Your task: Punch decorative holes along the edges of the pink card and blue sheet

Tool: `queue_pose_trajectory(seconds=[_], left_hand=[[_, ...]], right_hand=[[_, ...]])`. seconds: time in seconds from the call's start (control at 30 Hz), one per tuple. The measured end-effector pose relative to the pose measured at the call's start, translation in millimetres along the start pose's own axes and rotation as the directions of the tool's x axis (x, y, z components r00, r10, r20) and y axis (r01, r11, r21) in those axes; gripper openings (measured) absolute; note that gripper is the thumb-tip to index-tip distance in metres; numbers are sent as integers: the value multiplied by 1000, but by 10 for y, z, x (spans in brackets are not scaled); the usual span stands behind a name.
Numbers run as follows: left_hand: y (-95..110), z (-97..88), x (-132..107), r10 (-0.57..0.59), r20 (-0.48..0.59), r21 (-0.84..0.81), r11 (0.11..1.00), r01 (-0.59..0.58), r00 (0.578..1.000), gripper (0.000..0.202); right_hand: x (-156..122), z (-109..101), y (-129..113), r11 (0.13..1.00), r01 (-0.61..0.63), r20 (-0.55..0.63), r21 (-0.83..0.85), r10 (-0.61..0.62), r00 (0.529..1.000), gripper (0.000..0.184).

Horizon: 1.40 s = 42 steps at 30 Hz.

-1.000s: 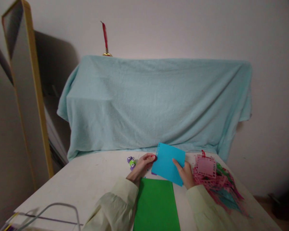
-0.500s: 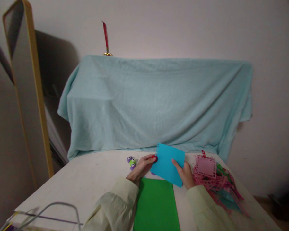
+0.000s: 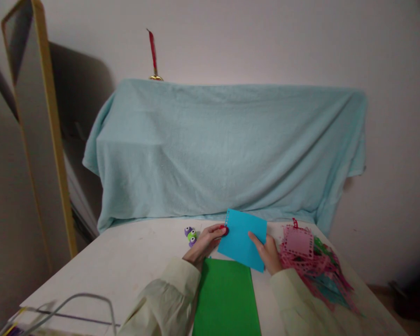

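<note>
My left hand (image 3: 207, 241) is closed on a small red hole punch (image 3: 224, 230) at the left edge of a blue sheet of paper (image 3: 238, 242). Above the punch, a row of small holes runs up that edge. My right hand (image 3: 269, 250) grips the sheet from its lower right side, the thumb lying on top and the other fingers mostly hidden behind. The sheet is held tilted above the white table. Below it lies a green sheet (image 3: 227, 298), partly beside my left sleeve.
Purple and green googly-eyed pieces (image 3: 191, 236) sit left of my left hand. Right of my right hand is a heap of pink, green and blue paper strips (image 3: 315, 273), with a hole-edged pink card (image 3: 298, 243) on top. A light blue cloth (image 3: 227, 149) hangs behind the table (image 3: 140, 252).
The blue sheet has shifted very slightly, and a sliver of purple below its edge no longer shows. Both hands keep their hold; the view has moved a little.
</note>
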<state>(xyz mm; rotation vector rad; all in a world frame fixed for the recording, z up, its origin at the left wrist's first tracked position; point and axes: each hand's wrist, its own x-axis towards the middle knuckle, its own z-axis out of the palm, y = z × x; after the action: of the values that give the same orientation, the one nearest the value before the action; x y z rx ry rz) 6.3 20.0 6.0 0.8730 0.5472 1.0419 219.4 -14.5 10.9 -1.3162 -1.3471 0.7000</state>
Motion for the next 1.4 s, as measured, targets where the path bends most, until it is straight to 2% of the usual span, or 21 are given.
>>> queue_pose_trajectory(seconds=[0.1, 0.4, 0.87, 1.2, 1.4], left_hand=[[-31, -23, 23, 9, 35, 20, 1000, -10, 999, 45], [-121, -169, 87, 42, -13, 138, 990, -40, 999, 39], [-103, -195, 77, 45, -16, 186, 982, -41, 999, 41], [-77, -157, 52, 14, 9, 179, 984, -16, 1000, 39], [-88, -165, 71, 21, -46, 224, 975, -10, 999, 40]], right_hand=[[-3, -4, -3, 1000, -7, 0, -6, 7, 1000, 33], [-16, -7, -56, 1000, -17, 11, 11, 17, 1000, 34], [-21, -13, -52, 1000, 11, -14, -14, -11, 1000, 35], [-33, -18, -98, 999, -38, -15, -4, 38, 999, 36], [-33, -24, -117, 999, -42, -31, 7, 42, 999, 36]])
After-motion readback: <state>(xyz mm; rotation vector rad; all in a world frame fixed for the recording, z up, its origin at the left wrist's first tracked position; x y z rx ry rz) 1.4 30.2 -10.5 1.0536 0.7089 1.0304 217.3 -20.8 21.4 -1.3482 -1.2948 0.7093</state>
